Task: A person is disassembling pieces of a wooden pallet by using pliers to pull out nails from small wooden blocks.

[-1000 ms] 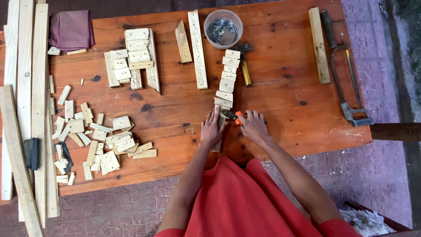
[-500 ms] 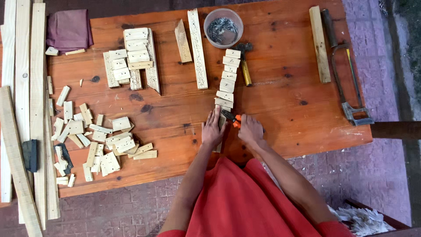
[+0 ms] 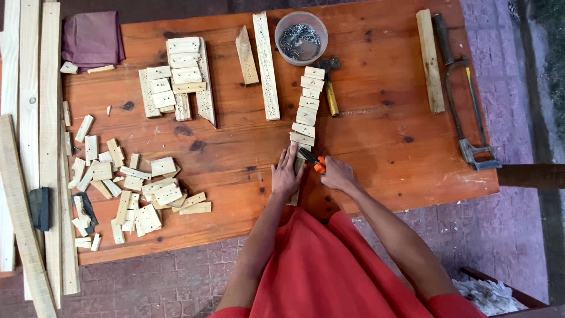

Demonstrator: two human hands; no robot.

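Note:
My left hand [image 3: 286, 174] lies flat on the near end of a long wooden slat [image 3: 294, 197] that carries a row of small wooden blocks [image 3: 307, 106] nailed across it. My right hand [image 3: 336, 174] is closed around orange-handled pliers [image 3: 312, 159], whose dark jaws point at the slat's nearest block. Both hands are near the front edge of the wooden table [image 3: 376, 135].
A hammer [image 3: 329, 82] and a clear bowl of nails [image 3: 301, 39] lie behind the slat. A hacksaw [image 3: 465, 100] and a wood bar [image 3: 430, 60] sit at the right. Loose wood offcuts [image 3: 129, 188] pile at the left, stacked blocks [image 3: 176, 76] behind, long planks [image 3: 29, 147] off the left edge.
My right hand has drawn in toward the slat and closed on the pliers; the left hand has stayed pressed on the slat.

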